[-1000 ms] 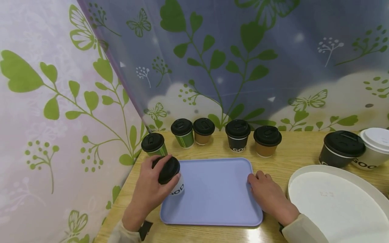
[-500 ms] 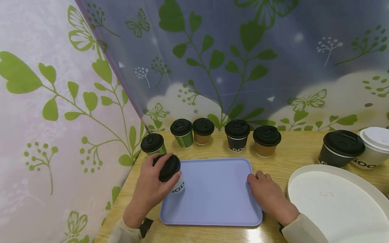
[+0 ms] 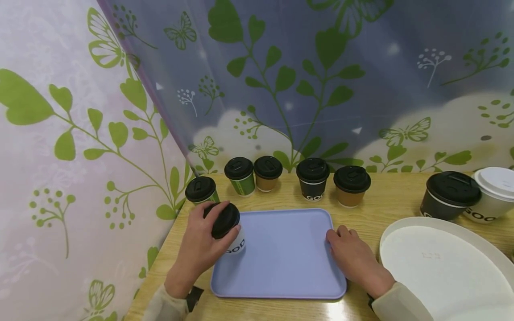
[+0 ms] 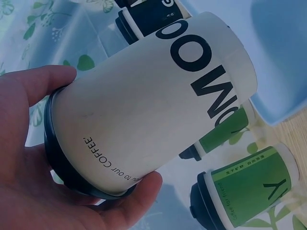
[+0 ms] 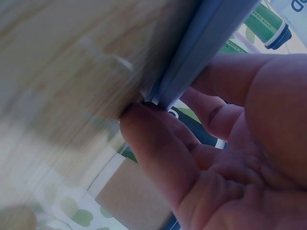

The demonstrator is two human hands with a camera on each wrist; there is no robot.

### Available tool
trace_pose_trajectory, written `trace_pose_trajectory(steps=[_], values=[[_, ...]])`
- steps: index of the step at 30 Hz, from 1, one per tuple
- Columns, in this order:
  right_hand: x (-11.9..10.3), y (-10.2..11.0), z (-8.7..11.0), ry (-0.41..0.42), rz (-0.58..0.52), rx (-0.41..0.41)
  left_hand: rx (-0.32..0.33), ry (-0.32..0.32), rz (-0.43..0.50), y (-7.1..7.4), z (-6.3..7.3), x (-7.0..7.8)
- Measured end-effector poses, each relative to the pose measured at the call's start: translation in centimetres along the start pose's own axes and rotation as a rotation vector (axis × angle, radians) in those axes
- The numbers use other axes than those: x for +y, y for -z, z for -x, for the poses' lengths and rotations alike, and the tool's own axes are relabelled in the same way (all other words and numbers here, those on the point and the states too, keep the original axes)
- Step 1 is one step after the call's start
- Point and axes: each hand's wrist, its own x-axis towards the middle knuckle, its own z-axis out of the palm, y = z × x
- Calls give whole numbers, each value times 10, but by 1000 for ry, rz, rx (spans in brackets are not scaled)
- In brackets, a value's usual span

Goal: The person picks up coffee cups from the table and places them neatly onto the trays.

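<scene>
My left hand (image 3: 202, 243) grips a tall white paper coffee cup (image 3: 236, 246) by its black lid (image 3: 225, 220), over the left part of a blue rectangular tray (image 3: 289, 258). In the left wrist view, thumb and fingers wrap the lid end of the cup (image 4: 144, 105), whose side bears black lettering. Whether its base touches the tray cannot be told. At the tray's right edge, my right hand (image 3: 355, 256) pinches the rim; the right wrist view has its fingers (image 5: 158, 148) curled at the tray's rim (image 5: 192, 62).
A green cup (image 3: 206, 198) stands just behind my left hand. Along the back are another green cup (image 3: 244, 185), brown cups (image 3: 267, 183) and a black cup (image 3: 314, 189). At right sit a larger black cup (image 3: 441, 205), a white-lidded cup (image 3: 487, 209) and a round white tray (image 3: 437, 276).
My left hand and the white coffee cup have shifted slightly away from me and to the right. My right hand stays at the tray's edge, and the tray has not visibly moved.
</scene>
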Motion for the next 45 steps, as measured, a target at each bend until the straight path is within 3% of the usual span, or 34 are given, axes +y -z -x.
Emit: trace_pose_trajectory(steps=[19, 45], values=[[0, 0, 0, -2, 1, 8, 14, -34, 21, -6, -7, -1], [-1, 1, -1, -1, 5, -19, 17, -6, -2, -11, -6, -9]])
